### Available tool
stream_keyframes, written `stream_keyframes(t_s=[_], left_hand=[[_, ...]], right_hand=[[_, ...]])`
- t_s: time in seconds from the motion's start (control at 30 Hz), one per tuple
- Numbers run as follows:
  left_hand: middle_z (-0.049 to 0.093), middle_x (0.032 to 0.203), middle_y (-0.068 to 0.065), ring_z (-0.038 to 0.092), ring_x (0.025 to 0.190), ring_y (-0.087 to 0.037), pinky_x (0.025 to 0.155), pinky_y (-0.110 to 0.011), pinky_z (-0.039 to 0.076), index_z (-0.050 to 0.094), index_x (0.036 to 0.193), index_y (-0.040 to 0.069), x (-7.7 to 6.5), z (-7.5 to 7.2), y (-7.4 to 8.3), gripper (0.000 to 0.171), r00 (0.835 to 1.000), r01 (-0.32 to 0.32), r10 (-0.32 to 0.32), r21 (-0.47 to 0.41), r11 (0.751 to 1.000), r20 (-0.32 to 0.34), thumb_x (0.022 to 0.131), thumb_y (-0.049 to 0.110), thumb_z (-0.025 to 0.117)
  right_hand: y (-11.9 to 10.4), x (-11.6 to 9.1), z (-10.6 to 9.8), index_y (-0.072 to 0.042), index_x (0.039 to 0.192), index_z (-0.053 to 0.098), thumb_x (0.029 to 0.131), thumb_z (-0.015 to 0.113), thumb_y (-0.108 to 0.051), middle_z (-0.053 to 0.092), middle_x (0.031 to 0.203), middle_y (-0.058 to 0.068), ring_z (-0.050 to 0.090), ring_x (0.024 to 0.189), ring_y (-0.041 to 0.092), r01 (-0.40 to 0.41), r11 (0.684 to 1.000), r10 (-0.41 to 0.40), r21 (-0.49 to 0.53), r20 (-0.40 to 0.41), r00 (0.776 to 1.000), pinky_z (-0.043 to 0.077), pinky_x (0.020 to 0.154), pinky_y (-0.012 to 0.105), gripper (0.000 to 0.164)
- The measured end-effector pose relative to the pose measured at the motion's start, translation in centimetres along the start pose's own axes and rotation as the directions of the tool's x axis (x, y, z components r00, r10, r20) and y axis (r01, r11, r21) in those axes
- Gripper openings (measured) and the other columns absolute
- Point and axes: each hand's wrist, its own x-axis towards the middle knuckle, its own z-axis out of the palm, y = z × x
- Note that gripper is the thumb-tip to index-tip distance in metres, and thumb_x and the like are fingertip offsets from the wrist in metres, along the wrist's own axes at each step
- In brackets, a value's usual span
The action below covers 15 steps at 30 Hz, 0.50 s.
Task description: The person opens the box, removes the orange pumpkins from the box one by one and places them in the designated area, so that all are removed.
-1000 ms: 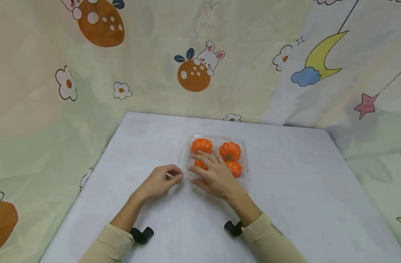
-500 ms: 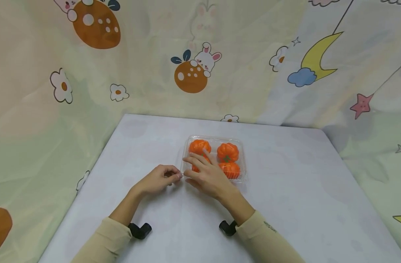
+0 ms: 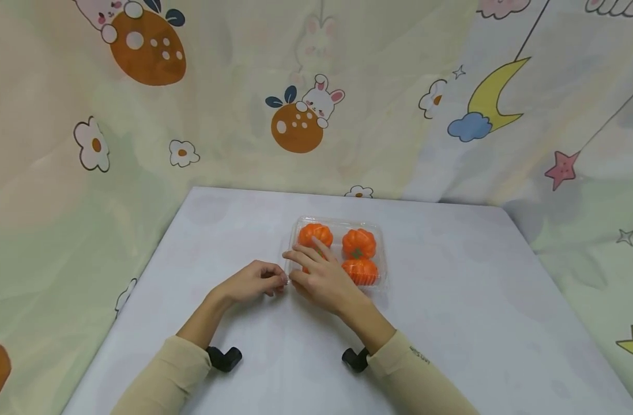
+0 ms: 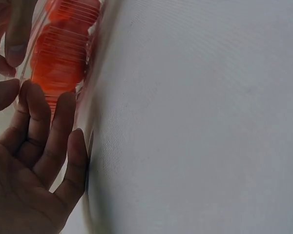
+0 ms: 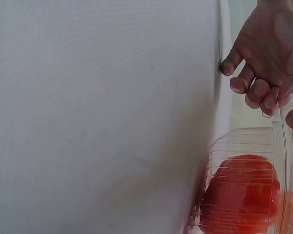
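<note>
Clear plastic, rectangular container with ribbed walls (image 3: 337,227) sits toward the far middle of the white, cloth-like tabletop (image 3: 451,300), holding glossy orange, lobed, pumpkin-shaped pieces (image 3: 359,244). Two of these lie along the far side, the right one showing a green stem, and another lies at the near right; the near left part of the container is mostly covered by the right hand (image 3: 324,282). That hand reaches over the container's left half, its fingers (image 3: 307,252) spread and loosely extended rather than curled round anything; whether they touch the plastic is hard to tell. At the near left corner, the left hand (image 3: 251,282) pinches the container's clear edge between thumb and forefinger, its other fingers bent beside them, as the right wrist view shows. Both forearms wear beige sleeves (image 3: 163,374), with a black, bent, tube-like piece (image 3: 225,359) at the left wrist and a similar one at the right. Behind the tabletop hangs a pale fabric backdrop (image 3: 233,115) printed with rabbits, flowers, a yellow moon and stars.
</note>
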Motion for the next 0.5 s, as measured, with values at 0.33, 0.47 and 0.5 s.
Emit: stream_keyframes(t_s=[0.33, 0.47, 0.5], left_hand=[[0.072, 0.094, -0.018, 0.066, 0.089, -0.025, 0.074, -0.034, 0.057, 0.069, 0.103, -0.008, 1.8, -0.6, -0.2, 0.024, 0.998, -0.017, 0.018, -0.014, 1.0, 0.053, 0.102, 0.013, 0.058], [0.074, 0.099, -0.019, 0.067, 0.09, -0.026, 0.072, -0.034, 0.056, 0.071, 0.105, -0.006, 2.4, -0.6, -0.2, 0.027, 0.998, 0.006, -0.004, -0.038, 0.999, 0.059, 0.104, 0.018, 0.059], [0.074, 0.1, -0.019, 0.067, 0.091, -0.026, 0.072, -0.034, 0.055, 0.071, 0.105, -0.005, 2.6, -0.5, -0.2, 0.027, 0.998, 0.009, -0.006, -0.046, 0.999, 0.062, 0.105, 0.019, 0.059]], right_hand=[[0.5, 0.5, 0.0, -0.009, 0.091, 0.076, 0.089, 0.078, -0.011, 0.066, 0.13, 0.002, 0.058, 0.129, 0.023, 0.037, 0.998, -0.035, -0.046, 0.044, 0.998, 0.036, 0.118, 0.048, 0.003], [0.9, 0.5, 0.0, -0.008, 0.092, 0.074, 0.09, 0.077, -0.005, 0.065, 0.128, 0.003, 0.06, 0.124, 0.022, 0.051, 0.999, -0.051, -0.004, 0.047, 0.998, 0.043, 0.113, 0.041, 0.004], [1.1, 0.4, 0.0, -0.008, 0.093, 0.074, 0.09, 0.077, -0.005, 0.064, 0.128, 0.004, 0.06, 0.123, 0.022, 0.053, 0.999, -0.053, 0.005, 0.05, 0.997, 0.044, 0.111, 0.039, 0.005]])
